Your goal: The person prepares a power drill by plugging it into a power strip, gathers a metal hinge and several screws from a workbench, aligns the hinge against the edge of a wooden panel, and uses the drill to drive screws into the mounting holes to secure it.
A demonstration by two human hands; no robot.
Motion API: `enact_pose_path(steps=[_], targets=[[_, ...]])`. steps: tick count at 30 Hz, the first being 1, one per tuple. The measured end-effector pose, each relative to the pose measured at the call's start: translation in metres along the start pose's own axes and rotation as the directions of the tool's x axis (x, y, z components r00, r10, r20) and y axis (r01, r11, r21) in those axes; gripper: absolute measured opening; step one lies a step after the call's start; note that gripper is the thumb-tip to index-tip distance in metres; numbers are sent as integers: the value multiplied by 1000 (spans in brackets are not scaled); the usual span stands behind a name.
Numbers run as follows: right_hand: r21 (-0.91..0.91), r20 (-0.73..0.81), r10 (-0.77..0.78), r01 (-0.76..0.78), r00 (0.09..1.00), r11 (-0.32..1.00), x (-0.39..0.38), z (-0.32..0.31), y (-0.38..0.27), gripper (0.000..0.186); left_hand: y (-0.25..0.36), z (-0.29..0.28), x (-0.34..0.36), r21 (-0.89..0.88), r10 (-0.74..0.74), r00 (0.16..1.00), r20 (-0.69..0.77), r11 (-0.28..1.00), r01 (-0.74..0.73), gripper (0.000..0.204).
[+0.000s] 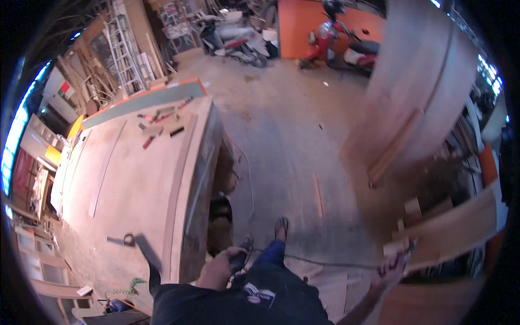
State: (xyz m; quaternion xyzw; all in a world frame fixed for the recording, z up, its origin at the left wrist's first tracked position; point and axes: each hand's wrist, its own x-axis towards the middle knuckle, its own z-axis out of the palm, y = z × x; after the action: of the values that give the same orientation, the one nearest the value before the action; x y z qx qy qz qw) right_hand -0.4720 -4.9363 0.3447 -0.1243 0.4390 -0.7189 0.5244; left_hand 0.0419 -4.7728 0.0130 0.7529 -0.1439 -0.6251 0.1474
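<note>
Beside the workbench, my left hand (234, 252) is closed round a dark hand-held tool (241, 260), pointing forward and low; its exact kind is hard to make out. Off to the right, my right hand (391, 270) is stretched out at the near end of a curved-looking wooden board (449, 233). Its fingers are blurred, so whether they grip the wood does not show. Small pale wood offcuts (395, 247) lie just beyond that hand. A black cord (319, 263) runs across the floor between my two hands.
The big wooden workbench (135, 179) at left carries wood strips, red-handled tools (165, 115) and a dark clamp-like tool (130, 240). Tall plywood sheets (417, 70) lean at right. A thin wood strip (318, 195) lies on the floor. Scooters (319, 46) stand at the back.
</note>
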Motion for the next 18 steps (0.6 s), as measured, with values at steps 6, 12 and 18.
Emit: enact_pose_path(steps=[6, 12, 18], targets=[[-73, -146, -285, 276, 947, 958, 122, 99, 55, 28, 222, -44, 128, 157, 80, 994, 74, 983, -91, 63], [-60, 84, -268, 273, 960, 960, 253, 235, 86, 33, 410, -107, 196, 131, 216, 976, 9, 968, -215, 63], [159, 173, -225, 199, 959, 967, 478, 378, 159, 42, 483, -185, 279, -94, 145, 989, -9, 985, -145, 69]])
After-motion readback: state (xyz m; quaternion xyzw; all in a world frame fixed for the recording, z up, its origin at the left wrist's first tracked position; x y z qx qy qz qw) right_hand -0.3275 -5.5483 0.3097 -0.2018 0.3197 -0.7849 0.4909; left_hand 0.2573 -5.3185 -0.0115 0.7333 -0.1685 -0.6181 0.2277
